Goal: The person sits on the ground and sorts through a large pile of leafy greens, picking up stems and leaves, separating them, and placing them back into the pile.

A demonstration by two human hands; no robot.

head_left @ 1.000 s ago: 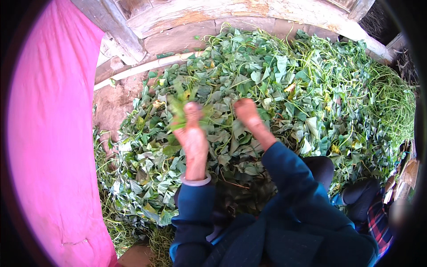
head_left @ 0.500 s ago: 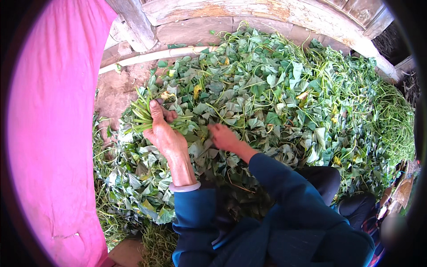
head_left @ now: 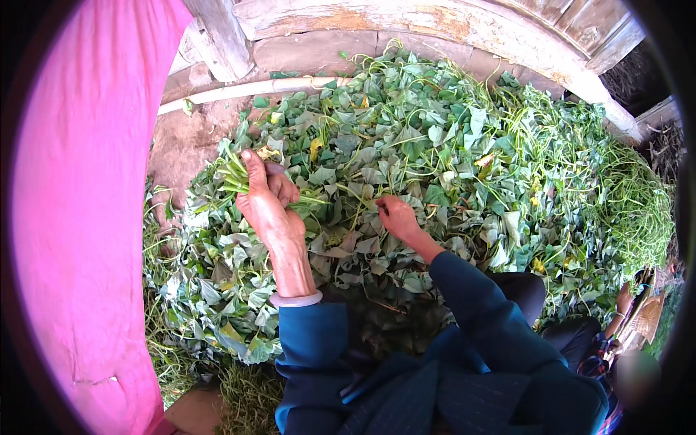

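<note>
A rough wooden beam (head_left: pixel 348 19) spans the far side of an earthen floor (head_left: pixel 190 156), where a broad pile of leafy green vines (head_left: pixel 449 138) spreads.

At the left of the pile, a small bundle of green stems (head_left: pixel 233 178) sits in the person's left hand (head_left: pixel 272 201), the fingers wrapped around it and the thumb pressed along the top, cut-looking ends fanning out to the far left. To its right, the right hand (head_left: pixel 399 219) hangs low over the leaves, fingertips curled in beside a thin stem (head_left: pixel 354 194); whether they pinch it cannot be told.

The work appears to be at the gathering step, with 1 hand keeping the bunch and the other picking. A next move seems to call for a firm fingertip grip on a single stem, drawn free of the tangle without loosening the bunch.

A pale bracelet (head_left: pixel 296 299) rings the left wrist. Pink cloth (head_left: pixel 94 217) hangs at the far left; a plaid garment (head_left: pixel 596 354) shows at the near right.
</note>
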